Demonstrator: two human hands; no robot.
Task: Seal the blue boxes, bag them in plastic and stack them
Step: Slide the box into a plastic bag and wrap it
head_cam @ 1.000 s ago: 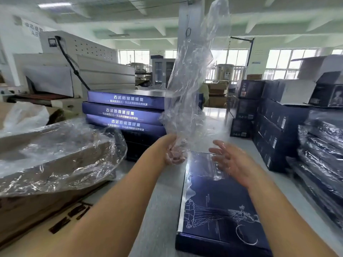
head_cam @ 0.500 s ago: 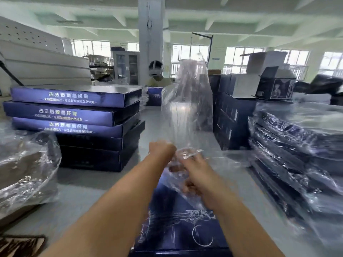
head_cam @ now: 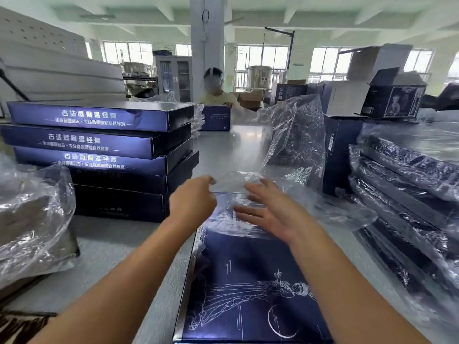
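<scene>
Box (head_cam: 250,281) flat on grey table (head_cam: 111,247) before us, blue lid with white line drawing up. Our left hand (head_cam: 192,201) pinches edge of clear plastic bag (head_cam: 288,150) at box's far end, fingers pressed together on film. Our right hand (head_cam: 269,211) hovers just beside, fingers spread, palm toward film, gripping nothing. Stack of unbagged blue boxes (head_cam: 99,145) on left; bagged stack (head_cam: 407,184) on right. Another worker (head_cam: 216,93) at far end.

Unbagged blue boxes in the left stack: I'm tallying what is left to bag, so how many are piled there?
5, one atop another in the left stack: three upper ones show white lettering on their sides, two lower ones are dark. Others may hide behind it.
</scene>
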